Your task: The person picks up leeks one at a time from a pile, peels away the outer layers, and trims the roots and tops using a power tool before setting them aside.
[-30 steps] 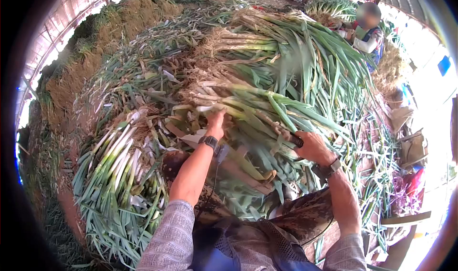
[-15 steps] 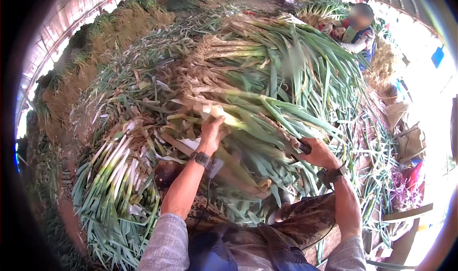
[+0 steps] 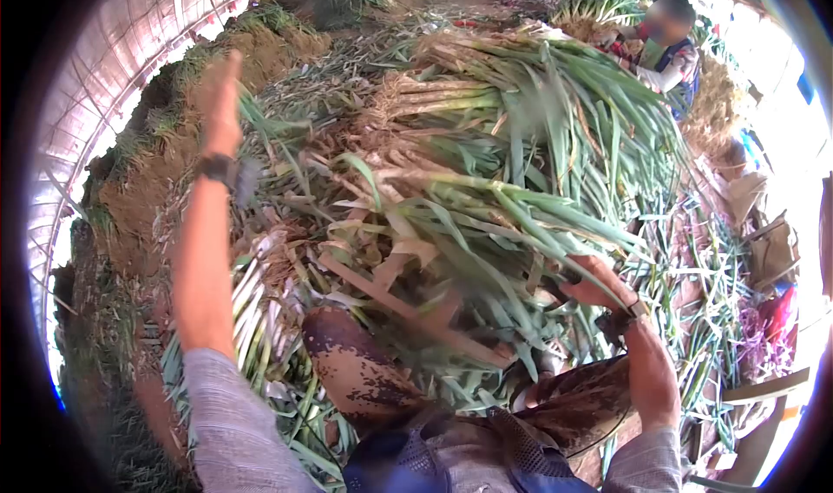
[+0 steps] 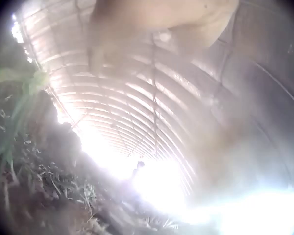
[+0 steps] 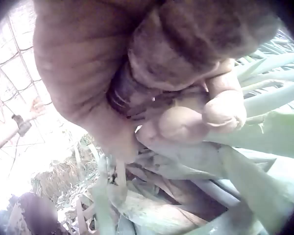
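My left hand [image 3: 221,103] is raised at the far upper left with straight, motion-blurred fingers. Green leek leaves [image 3: 269,129] hang in the air just right of it. My right hand [image 3: 599,280] stays low over the leaf ends, its fingers curled round a dark cylindrical handle [image 5: 125,93]; the far end of that tool is hidden. A large pile of untrimmed leeks [image 3: 460,98] with brown roots lies in front of me. White-stemmed leeks [image 3: 260,293] form another heap beside my left knee.
A wooden board [image 3: 408,311] slants across the leaves before my knees. Stripped leaf litter [image 3: 295,77] spreads along the left. Another person [image 3: 672,55] sits at the back right. A cardboard piece [image 3: 772,254] and a red bag [image 3: 781,311] lie at the right, under an arched roof [image 4: 112,93].
My left hand has let go of the leek stem and swung up to the far left, with loose leaves flung beside it. The right hand has shifted slightly right, still gripping the handle.
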